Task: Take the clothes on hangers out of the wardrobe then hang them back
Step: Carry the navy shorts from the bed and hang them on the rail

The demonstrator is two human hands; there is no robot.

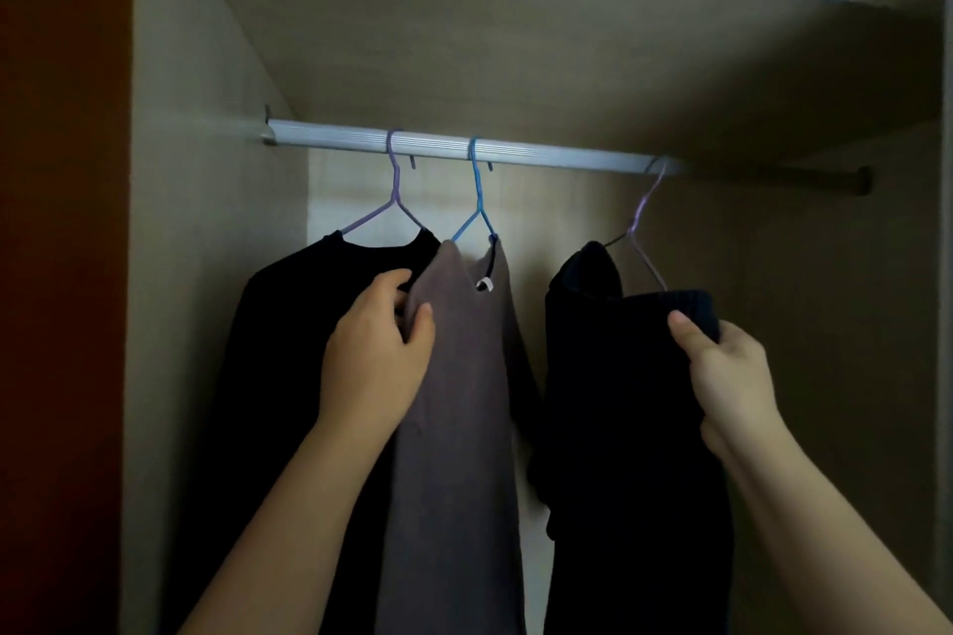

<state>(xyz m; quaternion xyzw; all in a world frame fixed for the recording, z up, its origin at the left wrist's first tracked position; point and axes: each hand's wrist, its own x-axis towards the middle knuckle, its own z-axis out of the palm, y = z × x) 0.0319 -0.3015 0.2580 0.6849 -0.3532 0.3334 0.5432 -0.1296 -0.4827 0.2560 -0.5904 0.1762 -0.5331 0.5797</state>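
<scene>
Three garments hang from a silver rail [541, 154] inside the wardrobe. A black top [278, 325] hangs at the left on a purple hanger [394, 201]. In the middle, a grey-brown garment [464, 418] hangs on a blue hanger [478, 206]. My left hand [376, 351] pinches the grey-brown garment's left shoulder edge. At the right a dark navy knit [619, 402] hangs tilted on a pale purple hanger [642, 227], whose hook sits on the rail. My right hand [722, 376] grips that knit's right shoulder, thumb on top.
The wardrobe's left side wall [206, 222] stands close to the black top. A shelf [567, 16] runs just above the rail. The rail's right end [825, 180] carries no hanger, and the back panel [825, 299] shows behind it.
</scene>
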